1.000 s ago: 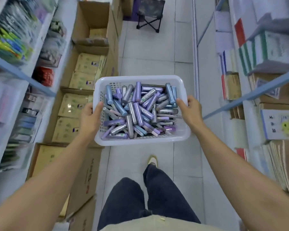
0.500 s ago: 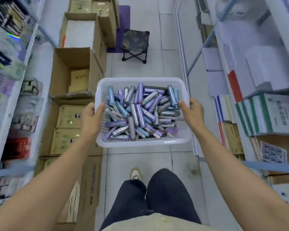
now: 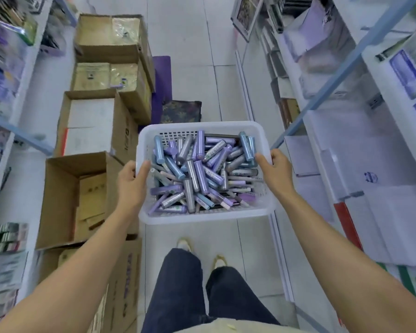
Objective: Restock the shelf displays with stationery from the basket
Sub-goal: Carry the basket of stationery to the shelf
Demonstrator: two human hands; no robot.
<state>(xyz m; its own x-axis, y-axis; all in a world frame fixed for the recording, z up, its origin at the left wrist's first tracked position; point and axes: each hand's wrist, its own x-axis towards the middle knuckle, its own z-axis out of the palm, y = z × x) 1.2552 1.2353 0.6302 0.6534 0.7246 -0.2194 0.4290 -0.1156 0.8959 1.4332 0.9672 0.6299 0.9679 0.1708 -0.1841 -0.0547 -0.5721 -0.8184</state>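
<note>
1. White perforated plastic forms the basket (image 3: 202, 218), which is held clear of the floor in front of the person, in the middle of the view.
2. The basket is filled with a loose heap of stationery tubes (image 3: 199, 174) in lilac, pale blue and silver, crossed in all directions.
3. The left grip (image 3: 131, 182) is closed on the basket's left rim, with the thumb hooked over the edge; the fingers are hidden outside the wall.
4. The right grip (image 3: 275, 173) is closed on the right rim in the same way, thumb inside.
5. A narrow aisle is seen, floored with pale glossy tiles (image 3: 197, 39).
6. Cardboard boxes (image 3: 87, 195) are lined along the left of the aisle; the nearest is open, and flat brown cartons are seen inside it.
7. The left shelf (image 3: 17, 131) is white with blue edging; its packaged goods are too blurred to be told apart.
8. The right shelf (image 3: 346, 104) is white and is stacked with pale paper packs.
9. Just beyond the basket, a small stool (image 3: 180, 111) with a leaf-patterned seat is set beside a purple mat (image 3: 161, 75).
10. Dark trousers (image 3: 178, 292) and pale shoes (image 3: 184, 243) are seen below the basket.
</note>
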